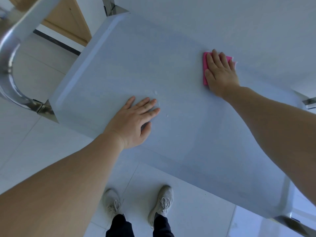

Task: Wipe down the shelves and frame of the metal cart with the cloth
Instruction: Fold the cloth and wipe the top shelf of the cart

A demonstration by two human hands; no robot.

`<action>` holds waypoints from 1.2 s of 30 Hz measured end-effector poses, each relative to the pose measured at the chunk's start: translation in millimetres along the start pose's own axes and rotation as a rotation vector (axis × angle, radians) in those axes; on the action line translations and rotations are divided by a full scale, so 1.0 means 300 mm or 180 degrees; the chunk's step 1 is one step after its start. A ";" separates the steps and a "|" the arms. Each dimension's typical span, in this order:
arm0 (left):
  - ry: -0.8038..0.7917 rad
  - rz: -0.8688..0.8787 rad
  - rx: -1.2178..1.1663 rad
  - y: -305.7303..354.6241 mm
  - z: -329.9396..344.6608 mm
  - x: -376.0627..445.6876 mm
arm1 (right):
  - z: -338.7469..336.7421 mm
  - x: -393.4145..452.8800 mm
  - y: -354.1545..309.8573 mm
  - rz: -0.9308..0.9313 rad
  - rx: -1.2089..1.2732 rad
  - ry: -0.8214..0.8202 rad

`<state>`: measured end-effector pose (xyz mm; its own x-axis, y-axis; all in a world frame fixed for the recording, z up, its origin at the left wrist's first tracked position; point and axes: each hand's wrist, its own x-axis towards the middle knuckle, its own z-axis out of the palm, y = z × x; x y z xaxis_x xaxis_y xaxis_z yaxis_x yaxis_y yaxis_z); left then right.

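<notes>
The metal cart's top shelf (pixel 179 144) is a pale, shiny tray with a raised rim that fills the middle of the head view. A pink cloth (pixel 205 69) lies flat on the shelf's far right part. My right hand (pixel 220 72) presses down on it with fingers spread, covering most of it. My left hand (pixel 136 120) rests flat on the shelf near its left front, fingers apart, holding nothing. A few small water drops (pixel 156 92) sit just beyond its fingertips.
The cart's curved chrome handle (pixel 7 65) arcs at the far left, joined to the shelf corner. A frame post (pixel 108 6) rises at the back. A wooden door (pixel 68 19) stands behind. My two shoes (pixel 136 204) are on the white tiled floor below the shelf's front edge.
</notes>
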<state>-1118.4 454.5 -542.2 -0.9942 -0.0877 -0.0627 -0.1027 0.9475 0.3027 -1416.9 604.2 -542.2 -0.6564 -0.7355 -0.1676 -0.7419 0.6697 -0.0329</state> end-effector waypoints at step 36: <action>-0.0247 0.0251 0.0371 -0.354 -0.153 -0.087 | 0.090 -0.740 -0.592 -0.0139 0.0065 -0.0443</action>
<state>-1083.1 342.0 -529.1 -0.9930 0.0081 -0.1179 -0.0155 0.9802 0.1976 -1135.7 651.5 -525.7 -0.5972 -0.7436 -0.3006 -0.7655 0.6403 -0.0631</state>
